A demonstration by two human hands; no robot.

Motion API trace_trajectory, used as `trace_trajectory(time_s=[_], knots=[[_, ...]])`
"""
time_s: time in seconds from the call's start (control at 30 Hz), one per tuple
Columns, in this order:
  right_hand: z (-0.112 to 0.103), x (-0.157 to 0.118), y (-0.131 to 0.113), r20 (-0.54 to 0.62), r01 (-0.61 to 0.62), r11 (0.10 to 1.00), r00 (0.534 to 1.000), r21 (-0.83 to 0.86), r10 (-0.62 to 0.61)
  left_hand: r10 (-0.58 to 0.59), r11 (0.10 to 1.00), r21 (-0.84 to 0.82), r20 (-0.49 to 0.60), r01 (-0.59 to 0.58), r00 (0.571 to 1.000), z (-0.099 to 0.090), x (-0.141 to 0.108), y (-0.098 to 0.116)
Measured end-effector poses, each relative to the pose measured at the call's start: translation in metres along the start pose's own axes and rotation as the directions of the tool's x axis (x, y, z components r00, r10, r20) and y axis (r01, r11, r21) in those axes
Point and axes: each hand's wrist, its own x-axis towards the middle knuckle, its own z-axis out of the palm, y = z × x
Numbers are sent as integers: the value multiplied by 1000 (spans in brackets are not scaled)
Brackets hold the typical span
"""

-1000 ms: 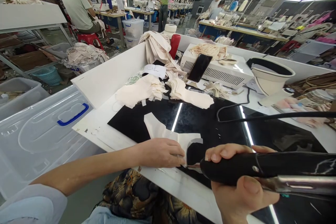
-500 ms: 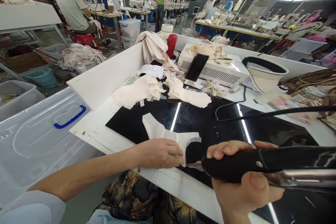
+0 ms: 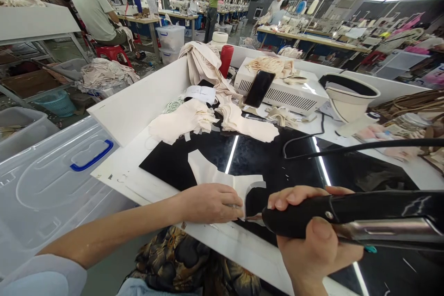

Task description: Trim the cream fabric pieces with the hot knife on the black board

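A cream fabric piece with pale grey edging lies on the black glossy board in front of me. My left hand rests over its near end, fingers together and curled at the fabric's edge; the thumb is hidden. My right hand is closed around a black hand tool with a metal strip along its side, like a hair straightener. Its rounded end points left, close to the fabric's near corner and just right of my left fingertips. A bit of teal shows under the tool.
Behind the black board lie two stacks of cut fabric, the left stack and the right stack. A phone leans against a white vented box. A black cable crosses at right. A clear lidded bin stands left.
My right hand and the black tool have shifted slightly left and turned a little, and the teal bit now shows below. My left hand and the fabric piece stay in place.
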Motion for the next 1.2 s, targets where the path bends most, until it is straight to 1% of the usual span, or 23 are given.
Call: trace_trajectory(time_s=[0.17, 0.33, 0.47, 0.67, 0.77, 0.87, 0.93, 1.03, 1.1, 1.2], knots=[[2, 1, 1, -33, 6, 1000, 999, 8, -6, -6, 1000, -12, 0, 6, 1000, 1, -1, 0], [2, -1, 2, 8, -7, 999, 1000, 32, 6, -14, 1000, -19, -1, 14, 1000, 2, -2, 0], [3, -3, 1, 11, -1, 1000, 1000, 20, 0, -23, 998, -58, -3, 23, 1000, -1, -2, 0], [0, -8, -4, 31, -10, 999, 999, 31, 9, -97, 990, -102, -28, 94, 995, -7, -2, 1], [-5, -14, -9, 74, -36, 999, 997, 30, 34, -72, 991, -110, -6, 71, 997, -11, -5, 5], [-9, -14, -15, 107, -67, 997, 992, 35, 63, -62, 990, -125, 44, 67, 997, -18, -10, 10], [-13, -9, -17, 65, -66, 997, 996, 47, 63, -85, 985, -143, 71, 95, 994, -24, -13, 13], [-20, 8, -16, -50, -30, 999, 998, 39, 31, -99, 982, -153, 72, 109, 992, -29, -11, 14], [-26, 20, -12, -111, -4, 1000, 994, 3, 5, -96, 986, -131, 50, 102, 994, -29, -4, 14], [-32, 33, -3, -171, 29, 999, 985, -38, -35, -108, 991, -72, 22, 110, 994, -22, 11, 11]])
